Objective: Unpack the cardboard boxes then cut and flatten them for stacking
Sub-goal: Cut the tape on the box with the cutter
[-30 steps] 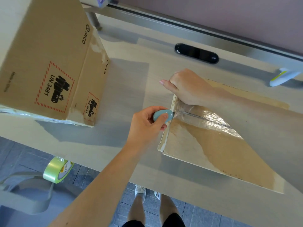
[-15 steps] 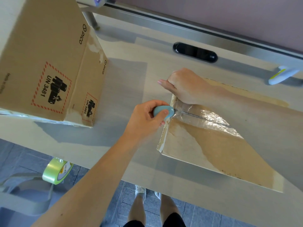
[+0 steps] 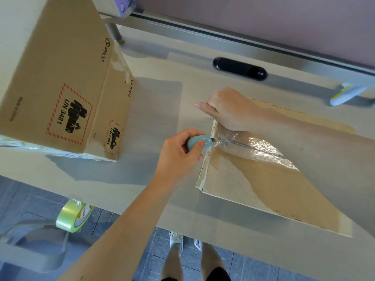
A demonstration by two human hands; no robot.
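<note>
Risk: the cutter [image 3: 197, 141] blade sits at the 9 o'clock end of the tape seam [image 3: 253, 147], and the right hand [image 3: 229, 110] lies just beside that seam on its 12 o'clock side. A slip or skew on the crinkled tape could send the blade toward the wrist. The wrinkled film may also snag, so the cut could tear or jump. If the right hand eases off, the flat box [image 3: 263, 179] could slide on the worktop [image 3: 142, 179]. Left hand [image 3: 178, 157]: fingers [image 3: 190, 133] wrapped round the blue cutter. Right hand: knuckles up on the box's 10 o'clock corner, thumb out, other fingers tucked under; cannot tell whether they grip the edge or only press. The flat box lies at 3–4 o'clock, brown, half in shadow, with glossy clear tape over the centre seam. A standing box [image 3: 56, 82] sits at 10 o'clock, not yet flattened.
</note>
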